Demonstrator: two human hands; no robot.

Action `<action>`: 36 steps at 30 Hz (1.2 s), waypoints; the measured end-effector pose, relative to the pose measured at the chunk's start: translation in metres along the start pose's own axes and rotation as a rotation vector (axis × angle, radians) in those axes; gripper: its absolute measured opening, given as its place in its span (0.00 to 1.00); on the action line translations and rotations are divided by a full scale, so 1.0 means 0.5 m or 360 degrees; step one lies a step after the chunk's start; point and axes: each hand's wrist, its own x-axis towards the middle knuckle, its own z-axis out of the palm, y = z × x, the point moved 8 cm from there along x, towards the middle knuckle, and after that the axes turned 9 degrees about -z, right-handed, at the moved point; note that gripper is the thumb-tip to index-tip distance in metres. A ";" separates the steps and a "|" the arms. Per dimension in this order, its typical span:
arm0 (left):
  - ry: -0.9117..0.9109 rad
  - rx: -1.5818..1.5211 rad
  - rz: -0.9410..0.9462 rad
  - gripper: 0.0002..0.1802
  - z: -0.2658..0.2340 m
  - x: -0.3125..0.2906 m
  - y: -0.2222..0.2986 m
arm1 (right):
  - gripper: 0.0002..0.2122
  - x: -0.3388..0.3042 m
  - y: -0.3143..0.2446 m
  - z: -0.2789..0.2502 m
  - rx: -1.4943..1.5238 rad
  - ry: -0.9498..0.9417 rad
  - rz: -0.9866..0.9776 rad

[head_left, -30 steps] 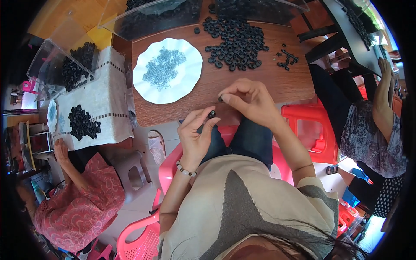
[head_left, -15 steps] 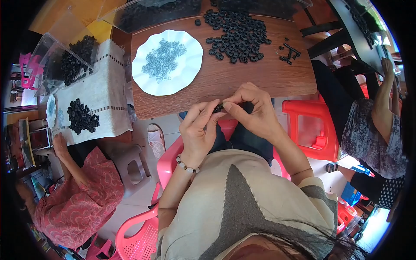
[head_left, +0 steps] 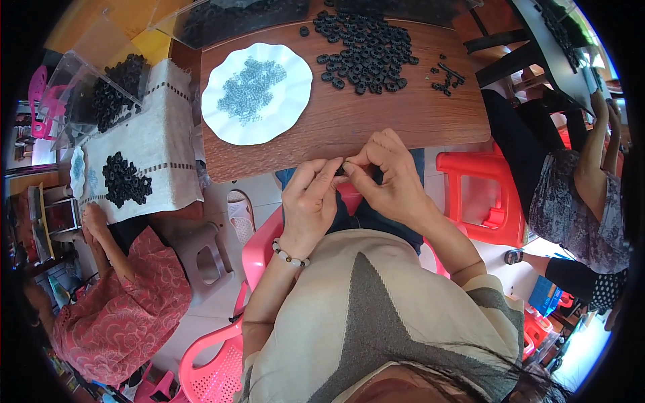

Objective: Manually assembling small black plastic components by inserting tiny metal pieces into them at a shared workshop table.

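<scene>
Just off the table's front edge, my left hand (head_left: 310, 195) pinches a small black ring-shaped part (head_left: 340, 168) between thumb and fingers. My right hand (head_left: 388, 176) meets it there, its thumb and forefinger closed at the same part; whether something tiny is also between them is hidden. Ahead on the wooden table (head_left: 282, 156) lies a white plate with a wavy rim (head_left: 213, 124), bearing a heap of tiny clear pieces (head_left: 250, 91). To the right of the plate spreads a pile of similar black parts (head_left: 368, 54).
Small black scraps (head_left: 447, 79) lie at the table's right. A clear bin of black parts (head_left: 121, 87) and a loose heap (head_left: 125, 180) sit on the cloth-covered table at left, beside a seated person (head_left: 134, 302). A red stool (head_left: 480, 195) stands at right; another person (head_left: 578, 201) works beyond.
Both hands stay together at the table edge. The fingers have shifted slightly around the black part, which is now more covered. The view has tilted a little.
</scene>
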 end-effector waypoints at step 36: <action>-0.0045 0.0040 0.0079 0.19 -0.012 0.016 0.034 | 0.03 0.005 0.028 -0.029 0.0321 -0.0200 0.0323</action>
